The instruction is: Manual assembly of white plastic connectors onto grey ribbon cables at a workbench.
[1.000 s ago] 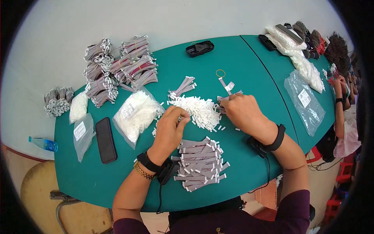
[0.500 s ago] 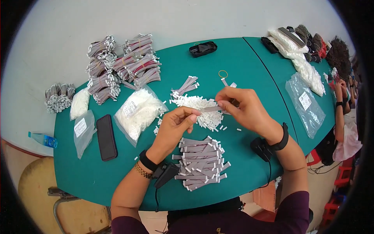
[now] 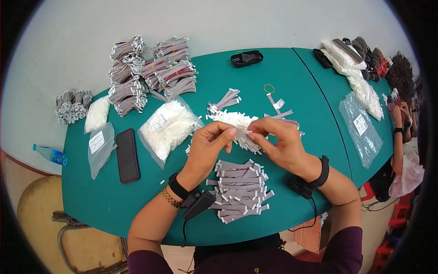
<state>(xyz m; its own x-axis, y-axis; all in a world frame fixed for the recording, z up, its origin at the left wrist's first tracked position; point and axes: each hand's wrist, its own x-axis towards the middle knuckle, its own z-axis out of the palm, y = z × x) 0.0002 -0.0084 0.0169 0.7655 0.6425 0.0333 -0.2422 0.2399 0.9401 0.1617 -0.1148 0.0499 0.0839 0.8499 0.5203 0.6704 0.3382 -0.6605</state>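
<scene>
Between the two hands, just above the middle of the green table (image 3: 292,86), a short grey ribbon cable (image 3: 242,133) with a white end is held level. The left hand (image 3: 207,148) pinches one end between thumb and fingertips, a narrow grip closed on the cable; the right hand (image 3: 278,144) pinches the other end the same way. A second ago the hands were well apart, each down in the heap of white connectors (image 3: 235,121); half a second ago they had lifted and were coming together; now they meet over the heap's near edge, so picking up looks finished and the fitting of a white piece onto the cable end seems to be the step in hand.

Just near the hands lies a loose pile of finished grey cables (image 3: 239,192), with white ends pointing both ways. To the left sit a clear bag of white parts (image 3: 166,128), a dark phone (image 3: 127,155) and a smaller bag (image 3: 98,146). Far left, tied bundles of cables (image 3: 150,73) are stacked. A yellow rubber band (image 3: 269,88) lies far of the hands, a black case (image 3: 246,58) beyond it. Another person's hand (image 3: 396,114) works at the right edge.
</scene>
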